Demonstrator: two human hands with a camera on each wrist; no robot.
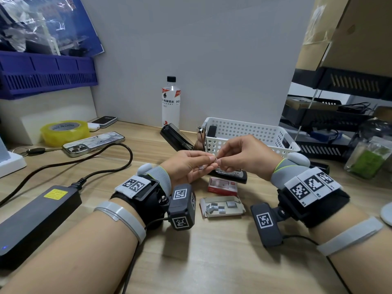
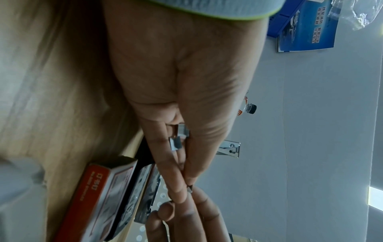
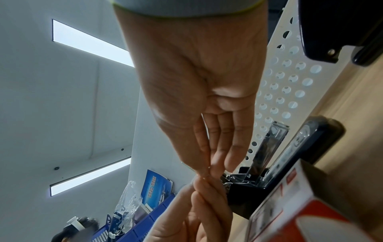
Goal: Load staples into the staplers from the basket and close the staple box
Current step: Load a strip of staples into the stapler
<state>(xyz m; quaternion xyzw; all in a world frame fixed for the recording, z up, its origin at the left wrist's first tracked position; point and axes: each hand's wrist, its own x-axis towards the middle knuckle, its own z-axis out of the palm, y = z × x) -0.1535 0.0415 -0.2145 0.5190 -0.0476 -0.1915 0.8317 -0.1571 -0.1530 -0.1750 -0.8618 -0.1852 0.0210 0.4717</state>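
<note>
My left hand (image 1: 212, 161) and right hand (image 1: 220, 162) meet fingertip to fingertip above an open black stapler (image 1: 232, 176) on the desk. Both pinch a small piece of staples (image 2: 189, 188) between thumb and fingers. More staple pieces (image 2: 176, 141) lie in the left palm (image 2: 165, 73) under its curled fingers. The red staple box sleeve (image 1: 222, 185) lies just in front of the stapler. Its open cardboard tray (image 1: 233, 212) with several staple strips sits nearer me. The white perforated basket (image 1: 250, 132) stands behind and holds a dark stapler (image 1: 211, 130). In the right wrist view the right hand's fingertips (image 3: 215, 162) press together.
Another opened black stapler (image 1: 176, 137) leans left of the basket. A water bottle (image 1: 170, 102) stands at the back wall. A phone (image 1: 93, 144), yellow tape roll (image 1: 64, 130), power brick (image 1: 36, 219) and cable lie left. A glass jar (image 1: 370, 153) and black trays (image 1: 331, 117) stand right.
</note>
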